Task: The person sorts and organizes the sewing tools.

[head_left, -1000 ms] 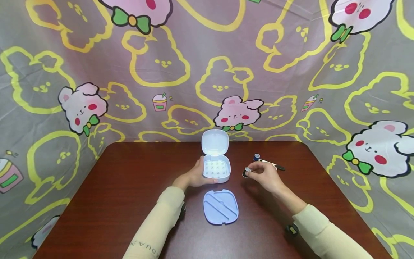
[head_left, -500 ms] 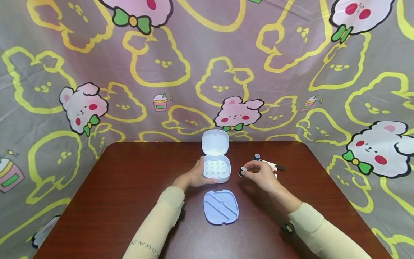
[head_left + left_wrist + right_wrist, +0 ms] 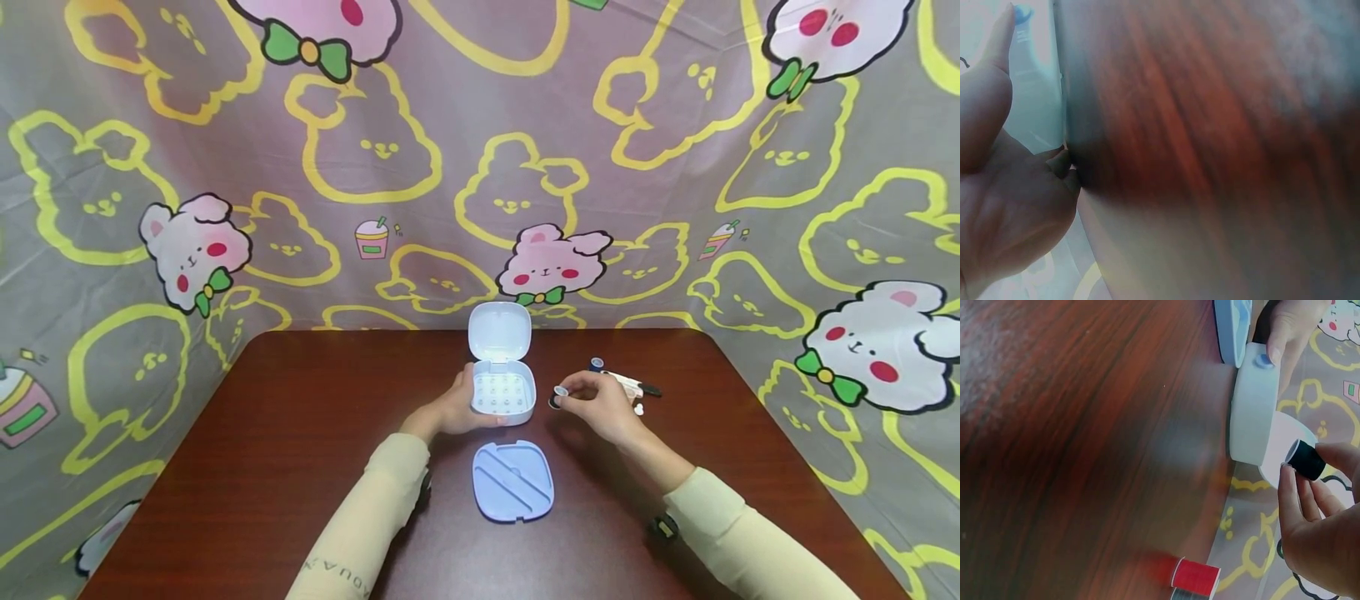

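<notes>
My left hand (image 3: pixel 448 406) grips the left side of a small white box (image 3: pixel 529 411), its thumb along the front. The box's lid (image 3: pixel 499 332) stands raised at the back, and rows of small pegs show on its floor. To the right of the box, my right hand (image 3: pixel 609 410) pinches a black thread spool (image 3: pixel 1308 461) between thumb and fingertips. The spool is held up off the table, tilted, with its pale end showing. A pale blue tray (image 3: pixel 513 482) with diagonal ridges lies in front of the box.
A blue thread spool (image 3: pixel 596 365) stands behind my right hand. A slim white tool with a black end (image 3: pixel 651 389) lies beside it. A red thread spool (image 3: pixel 1196 576) lies on the table (image 3: pixel 285 467) with a dark spool against it. Patterned cloth (image 3: pixel 420 125) hangs behind.
My right hand has moved a little to the left with the black spool, closer to the box. More of the white items behind it show. The left hand and the box stay put.
</notes>
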Available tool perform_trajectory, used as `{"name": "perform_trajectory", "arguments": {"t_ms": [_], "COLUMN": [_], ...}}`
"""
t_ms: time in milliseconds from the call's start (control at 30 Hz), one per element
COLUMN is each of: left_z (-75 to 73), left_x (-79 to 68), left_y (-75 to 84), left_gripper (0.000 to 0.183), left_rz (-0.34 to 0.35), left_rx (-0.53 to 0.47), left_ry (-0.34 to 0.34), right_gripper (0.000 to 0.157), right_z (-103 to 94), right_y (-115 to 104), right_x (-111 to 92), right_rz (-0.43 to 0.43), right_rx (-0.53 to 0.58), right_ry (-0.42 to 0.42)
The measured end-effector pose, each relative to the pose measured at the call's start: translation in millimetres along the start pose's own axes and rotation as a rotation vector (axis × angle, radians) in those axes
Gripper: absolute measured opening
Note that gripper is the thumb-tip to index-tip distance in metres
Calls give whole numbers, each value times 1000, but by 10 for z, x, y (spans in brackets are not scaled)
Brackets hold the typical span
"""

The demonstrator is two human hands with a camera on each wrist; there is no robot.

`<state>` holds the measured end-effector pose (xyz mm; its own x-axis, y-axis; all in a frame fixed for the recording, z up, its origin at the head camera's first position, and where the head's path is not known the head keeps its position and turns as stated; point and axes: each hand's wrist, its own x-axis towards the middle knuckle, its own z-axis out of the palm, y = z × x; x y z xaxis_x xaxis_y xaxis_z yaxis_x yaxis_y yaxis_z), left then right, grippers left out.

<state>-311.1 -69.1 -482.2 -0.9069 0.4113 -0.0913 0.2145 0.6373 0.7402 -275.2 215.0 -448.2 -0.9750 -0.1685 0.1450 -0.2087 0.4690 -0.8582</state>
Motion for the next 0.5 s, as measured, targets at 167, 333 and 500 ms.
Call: {"name": "perform_trajectory", "arguments": {"t_ms": [167, 333, 500], "left_z": [0, -5, -1], "left_x": [-4, -2, 2], "left_y": [3, 3, -2], "left_gripper": [120, 120, 120], "left_rz": [-4, 0, 4], "left_rx": [2, 6, 8], "left_ry": [2, 3, 8], "right_gripper": [21, 21, 20], "right_z": [17, 28, 39], "right_y": [-116, -173, -68], "right_x": [-17, -14, 36], "right_rz": [3, -3, -2], "right_rx": [1, 8, -8], "right_ry": [0, 6, 18]}}
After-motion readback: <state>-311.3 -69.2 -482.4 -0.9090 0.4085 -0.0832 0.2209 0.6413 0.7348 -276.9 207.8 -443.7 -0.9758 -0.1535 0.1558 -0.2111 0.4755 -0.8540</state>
